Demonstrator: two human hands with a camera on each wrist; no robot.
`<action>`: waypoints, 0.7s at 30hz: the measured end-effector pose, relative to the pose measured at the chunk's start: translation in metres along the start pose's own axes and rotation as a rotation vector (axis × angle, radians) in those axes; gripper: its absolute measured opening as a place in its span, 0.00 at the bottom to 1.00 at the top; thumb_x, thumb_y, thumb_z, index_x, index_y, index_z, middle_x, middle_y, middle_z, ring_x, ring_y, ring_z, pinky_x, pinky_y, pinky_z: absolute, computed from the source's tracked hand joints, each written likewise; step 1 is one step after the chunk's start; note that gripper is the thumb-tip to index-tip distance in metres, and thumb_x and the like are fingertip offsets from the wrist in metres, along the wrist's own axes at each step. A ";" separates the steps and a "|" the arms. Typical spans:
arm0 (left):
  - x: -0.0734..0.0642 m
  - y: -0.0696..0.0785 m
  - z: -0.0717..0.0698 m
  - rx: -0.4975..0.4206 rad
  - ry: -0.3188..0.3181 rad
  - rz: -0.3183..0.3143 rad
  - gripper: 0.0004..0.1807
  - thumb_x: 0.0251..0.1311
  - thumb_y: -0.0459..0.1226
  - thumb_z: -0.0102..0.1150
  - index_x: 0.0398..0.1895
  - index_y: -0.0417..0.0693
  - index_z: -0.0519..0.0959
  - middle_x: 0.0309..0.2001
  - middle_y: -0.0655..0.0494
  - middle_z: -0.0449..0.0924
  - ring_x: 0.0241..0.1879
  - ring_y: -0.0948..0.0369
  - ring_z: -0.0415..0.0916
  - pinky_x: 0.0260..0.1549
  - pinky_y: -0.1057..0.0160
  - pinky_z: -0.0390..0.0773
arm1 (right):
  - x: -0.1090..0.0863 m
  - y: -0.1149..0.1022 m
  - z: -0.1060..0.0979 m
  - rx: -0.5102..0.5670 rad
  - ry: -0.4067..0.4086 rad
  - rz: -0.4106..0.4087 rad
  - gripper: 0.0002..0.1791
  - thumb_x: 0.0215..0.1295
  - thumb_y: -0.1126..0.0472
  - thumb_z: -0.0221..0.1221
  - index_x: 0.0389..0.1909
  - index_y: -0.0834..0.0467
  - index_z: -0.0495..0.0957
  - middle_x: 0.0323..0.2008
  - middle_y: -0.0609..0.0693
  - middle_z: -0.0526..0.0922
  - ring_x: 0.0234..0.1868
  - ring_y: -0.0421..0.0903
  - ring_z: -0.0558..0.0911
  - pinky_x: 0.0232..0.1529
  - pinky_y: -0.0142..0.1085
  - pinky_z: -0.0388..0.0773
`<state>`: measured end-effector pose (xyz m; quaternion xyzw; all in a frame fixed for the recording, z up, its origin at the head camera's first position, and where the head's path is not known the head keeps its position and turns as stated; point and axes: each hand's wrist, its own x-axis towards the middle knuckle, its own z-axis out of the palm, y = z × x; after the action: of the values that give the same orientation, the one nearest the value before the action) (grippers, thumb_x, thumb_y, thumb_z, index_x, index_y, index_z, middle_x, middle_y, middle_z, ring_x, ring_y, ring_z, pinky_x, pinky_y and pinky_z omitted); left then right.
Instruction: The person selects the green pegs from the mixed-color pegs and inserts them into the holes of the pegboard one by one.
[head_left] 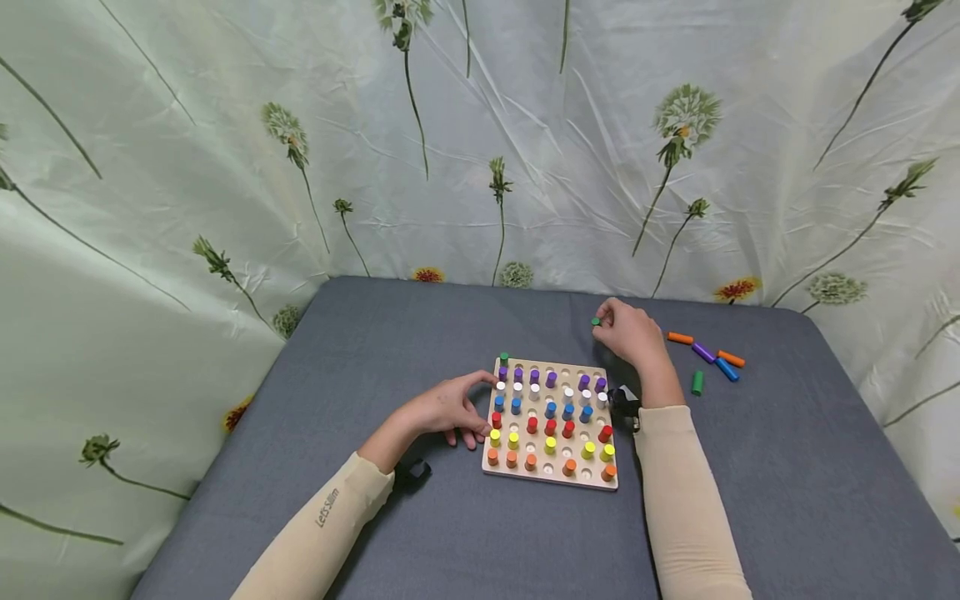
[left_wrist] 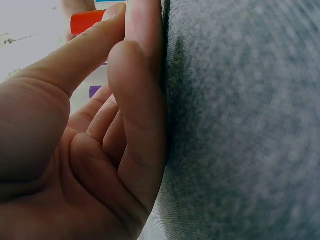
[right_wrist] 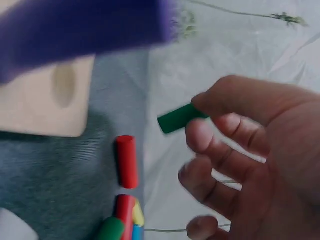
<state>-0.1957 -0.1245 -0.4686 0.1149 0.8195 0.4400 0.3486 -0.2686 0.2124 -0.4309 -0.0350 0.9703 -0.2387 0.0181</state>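
Observation:
A light wooden pegboard (head_left: 540, 477) lies on the grey table, filled with rows of coloured pegs and some bare holes. My left hand (head_left: 450, 408) rests at its left edge, index finger near the back left corner and thumb lower down. In the left wrist view, the thumb of that hand (left_wrist: 100, 135) reaches towards an orange-red peg (left_wrist: 87, 22). Beyond the board's back right corner, my right hand (head_left: 628, 335) pinches a green peg (head_left: 596, 322) between thumb and fingertips. That green peg (right_wrist: 177, 119) is tilted in the right wrist view. Another green peg (head_left: 504, 359) stands at the board's back left.
Right of the right hand lie loose pegs: orange (head_left: 680, 337), purple (head_left: 703, 352), blue (head_left: 727, 369) and green (head_left: 697, 382). A red peg (right_wrist: 127, 161) shows in the right wrist view. A flowered cloth (head_left: 450, 167) hangs behind the table (head_left: 390, 333).

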 end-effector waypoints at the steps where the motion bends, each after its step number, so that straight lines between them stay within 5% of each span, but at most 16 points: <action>1: 0.000 0.000 0.000 0.000 0.000 0.000 0.40 0.64 0.37 0.75 0.76 0.62 0.65 0.28 0.51 0.91 0.21 0.62 0.86 0.16 0.65 0.78 | 0.000 -0.001 -0.002 0.020 -0.005 -0.010 0.13 0.72 0.57 0.58 0.53 0.58 0.77 0.38 0.53 0.80 0.33 0.50 0.76 0.36 0.42 0.66; 21: -0.001 0.001 -0.001 0.006 -0.007 0.008 0.40 0.65 0.37 0.75 0.76 0.61 0.65 0.29 0.52 0.92 0.22 0.62 0.87 0.16 0.65 0.79 | -0.001 -0.053 -0.012 0.177 -0.150 -0.132 0.08 0.73 0.60 0.59 0.48 0.58 0.77 0.44 0.56 0.81 0.37 0.51 0.76 0.40 0.42 0.71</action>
<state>-0.1956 -0.1254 -0.4672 0.1210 0.8191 0.4385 0.3494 -0.2651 0.1718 -0.3954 -0.1148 0.9370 -0.3207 0.0780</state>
